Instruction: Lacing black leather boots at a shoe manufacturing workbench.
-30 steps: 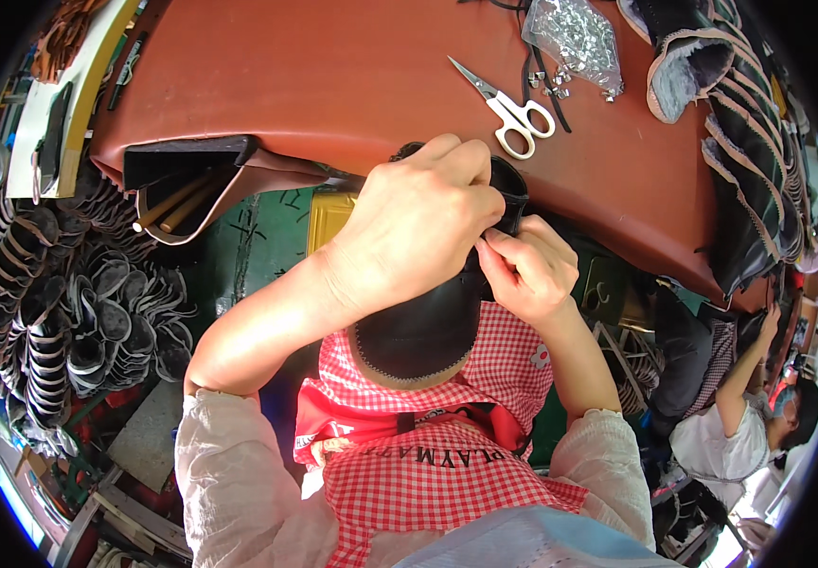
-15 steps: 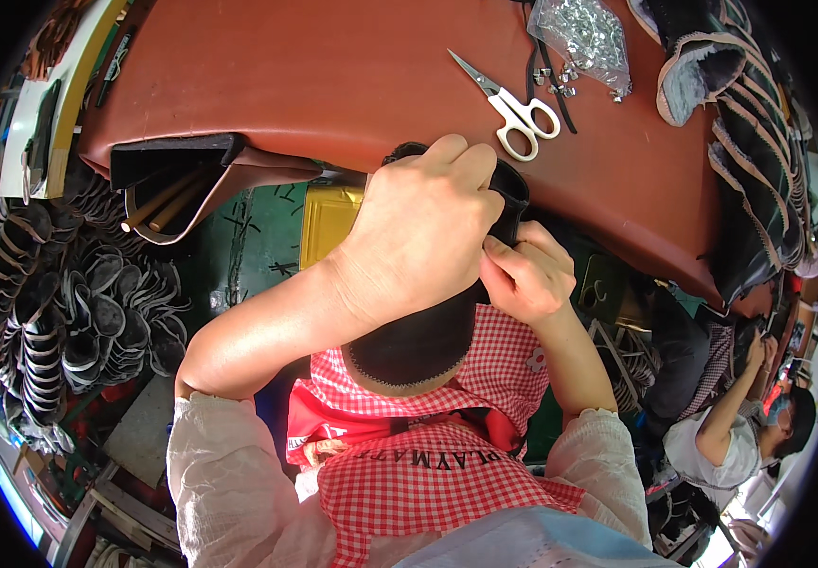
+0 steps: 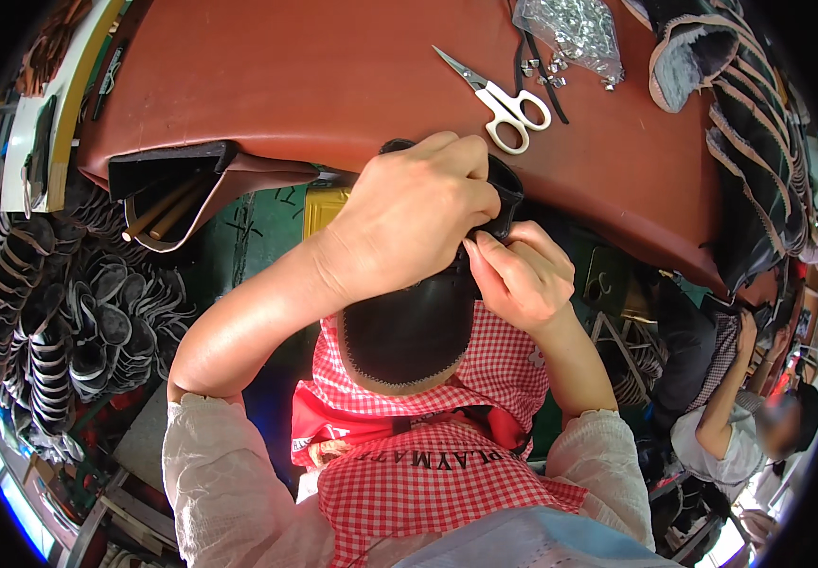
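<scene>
A black leather shoe upper (image 3: 407, 339) with a stitched, tan-edged toe hangs in front of my checked apron, its opening upward. My left hand (image 3: 418, 213) is closed around its upper part, the back of the hand hiding much of what the fingers do. My right hand (image 3: 527, 275) pinches at the right side of the upper, thumb and fingers pressed together just below the black collar. Whatever small part lies between the fingertips cannot be made out. Beyond my hands, white-handled scissors (image 3: 513, 118) lie open on the brown-red table cover (image 3: 333, 76).
A clear bag of small metal fittings (image 3: 575, 33) sits beside black cords (image 3: 549, 80). Stacked fleece-lined uppers (image 3: 750, 142) line the table's right side. A pouch with sticks (image 3: 168, 194) hangs at the front left edge. Bundled uppers (image 3: 111, 322) fill the left. Another person (image 3: 726, 426) works at right.
My left hand has shifted slightly left and down, and my right thumb has moved up and left along the upper. More of its front shows between my hands. The whole view has moved slightly.
</scene>
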Demonstrator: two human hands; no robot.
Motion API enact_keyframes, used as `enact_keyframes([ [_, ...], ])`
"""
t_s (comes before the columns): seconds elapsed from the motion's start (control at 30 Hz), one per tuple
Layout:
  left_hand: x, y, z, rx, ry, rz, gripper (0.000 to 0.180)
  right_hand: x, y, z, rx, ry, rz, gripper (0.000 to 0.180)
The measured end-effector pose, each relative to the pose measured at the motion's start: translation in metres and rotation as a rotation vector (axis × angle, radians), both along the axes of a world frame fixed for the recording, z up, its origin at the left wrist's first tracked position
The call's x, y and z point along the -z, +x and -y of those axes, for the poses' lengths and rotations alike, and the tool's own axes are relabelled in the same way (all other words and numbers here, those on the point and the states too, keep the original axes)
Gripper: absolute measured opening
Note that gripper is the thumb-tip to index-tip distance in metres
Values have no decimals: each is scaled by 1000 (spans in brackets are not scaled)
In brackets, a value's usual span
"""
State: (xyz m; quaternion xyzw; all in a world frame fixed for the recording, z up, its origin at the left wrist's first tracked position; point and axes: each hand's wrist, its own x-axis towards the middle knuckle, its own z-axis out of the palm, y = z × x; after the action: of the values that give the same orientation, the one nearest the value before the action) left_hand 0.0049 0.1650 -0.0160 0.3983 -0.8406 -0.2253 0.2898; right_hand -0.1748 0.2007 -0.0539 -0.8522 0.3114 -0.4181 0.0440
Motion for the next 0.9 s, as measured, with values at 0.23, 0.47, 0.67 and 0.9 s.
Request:
enact_keyframes([
  [0.23,4,-12,-1,2,-5,1,8,2,-2,-2,77,-7,20,22],
  [0.47,1,-4,0,42,-7,-18,11,-23,-15,-16,308,389,202,15],
  [0.67,1,-10,-3,0,24,14,10,-27,-11,-21,357,388,40,13],
  [0.9,3,-14,-4,-19,-1,0,9,-31,-4,-26,441,322,-164,18],
])
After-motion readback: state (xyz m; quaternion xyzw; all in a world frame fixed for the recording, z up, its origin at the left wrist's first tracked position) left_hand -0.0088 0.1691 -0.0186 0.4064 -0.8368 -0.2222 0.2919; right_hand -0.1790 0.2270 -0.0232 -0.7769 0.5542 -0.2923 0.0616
